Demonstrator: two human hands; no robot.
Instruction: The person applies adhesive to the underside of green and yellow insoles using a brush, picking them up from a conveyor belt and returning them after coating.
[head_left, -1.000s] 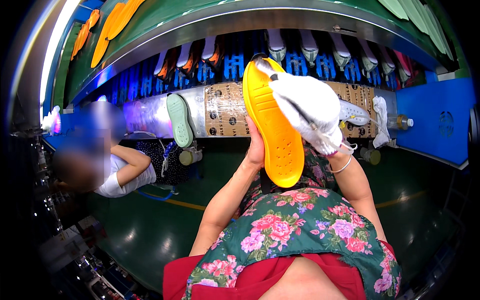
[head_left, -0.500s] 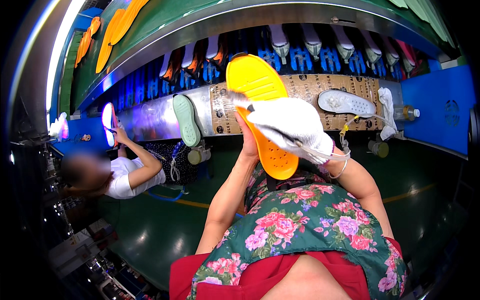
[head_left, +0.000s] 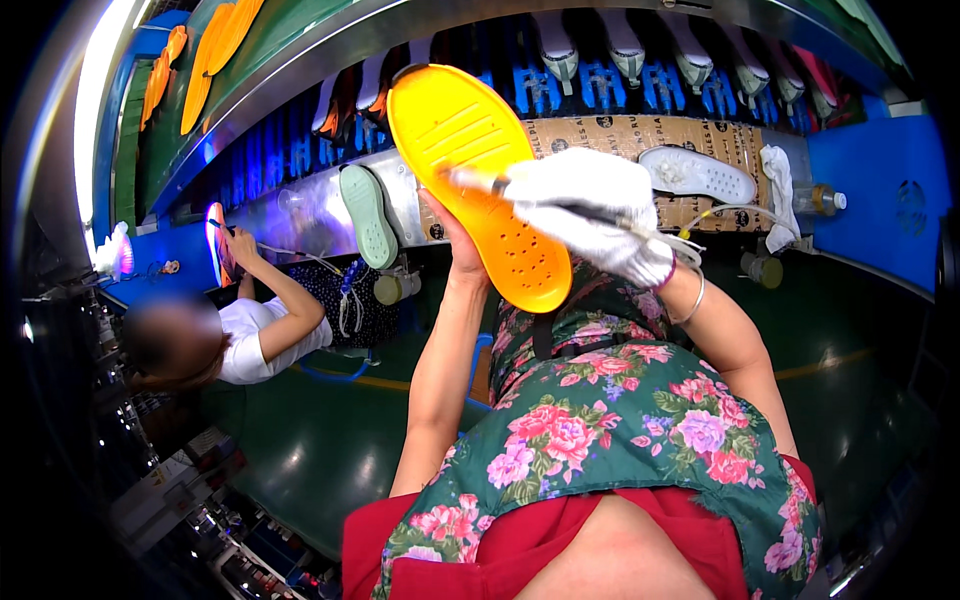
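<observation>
Left zone: a dark green glossy floor (head_left: 300, 440) runs under a long conveyor-type line with a metal front panel (head_left: 300, 215), and a curved green hood (head_left: 280, 60) above carries orange sole shapes. One co-worker (head_left: 250, 335) in a white top sits at the line, one hand raised to a sole on the panel. One pale green sole (head_left: 368, 215) stands upright on the panel. Centre: the left hand (head_left: 452, 235) grips one yellow-orange shoe sole (head_left: 478, 175) from behind, fingers wrapped around its edge, tread side facing the camera, raised in front of the line. The right hand (head_left: 590, 210), in a white glove, is closed around a thin brush-like tool (head_left: 500, 185) whose tip touches the sole. Right zone: one white sole (head_left: 697, 175) lies flat on a cardboard-covered ledge (head_left: 620, 135), beside one white cloth (head_left: 778, 185) and one small bottle (head_left: 818, 200). Blue fixtures (head_left: 600, 85) line the rear.
</observation>
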